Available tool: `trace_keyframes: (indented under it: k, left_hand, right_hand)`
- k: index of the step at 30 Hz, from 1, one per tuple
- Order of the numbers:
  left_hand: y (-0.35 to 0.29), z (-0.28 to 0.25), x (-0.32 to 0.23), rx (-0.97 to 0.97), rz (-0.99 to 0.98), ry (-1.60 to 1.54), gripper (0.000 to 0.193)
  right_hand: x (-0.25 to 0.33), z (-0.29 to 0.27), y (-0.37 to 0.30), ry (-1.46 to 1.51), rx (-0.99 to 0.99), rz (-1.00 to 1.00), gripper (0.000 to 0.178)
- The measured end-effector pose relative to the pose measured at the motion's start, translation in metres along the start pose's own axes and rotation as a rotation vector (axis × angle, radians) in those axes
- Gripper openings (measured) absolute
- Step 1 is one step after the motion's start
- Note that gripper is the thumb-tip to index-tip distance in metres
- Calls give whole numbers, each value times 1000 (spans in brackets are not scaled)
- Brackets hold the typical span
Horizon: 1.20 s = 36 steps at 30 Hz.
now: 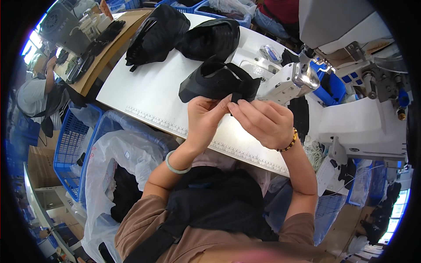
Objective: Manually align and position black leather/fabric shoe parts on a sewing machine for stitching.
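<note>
A black, cup-shaped fabric piece (206, 83) with an open top rests on the white worktable, in front of the sewing machine arm (287, 82). At its near edge, my left hand (201, 122) pinches the cloth between thumb and forefinger. My right hand (265, 122) is closed at the same edge, with its fingertips almost touching those of the left. Between them a short black tab or strip shows in part. The fingers hide exactly how each grips it. Two more black fabric pieces, one at the left (160, 35) and one beside it (210, 38), lie farther back.
The white worktable (127, 90) has a ruler scale along its near edge. At the right stands a large white sewing machine body (359, 127). A blue crate (74, 149) and a plastic-lined bin (98, 175) stand at the left. Another person (37, 94) sits at the far left.
</note>
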<state>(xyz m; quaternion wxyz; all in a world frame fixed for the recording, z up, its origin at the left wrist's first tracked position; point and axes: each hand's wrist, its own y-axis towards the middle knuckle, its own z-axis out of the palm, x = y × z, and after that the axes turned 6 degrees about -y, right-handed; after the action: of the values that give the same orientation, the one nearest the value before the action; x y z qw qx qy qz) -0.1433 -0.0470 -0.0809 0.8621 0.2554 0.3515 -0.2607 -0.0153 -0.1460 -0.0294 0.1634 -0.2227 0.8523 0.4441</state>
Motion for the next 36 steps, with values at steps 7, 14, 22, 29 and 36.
trace_keyframes:
  k: [7,14,22,29,36]
  left_hand:
    - [-6,-14,-12,40,-167,-33,20]
    - [-19,-32,-34,27,-455,363,32]
    - [-29,-24,-53,-18,-455,425,23]
    - [-32,-35,-29,69,-343,506,18]
    - [-35,-32,-13,-139,-389,77,17]
  right_hand:
    - [28,2,5,515,-62,883,27]
    - [35,23,-5,805,90,962,16]
    - [61,39,-13,667,1,670,20]
    - [57,32,-16,1095,205,1087,16]
    - [54,40,-31,897,47,826,16]
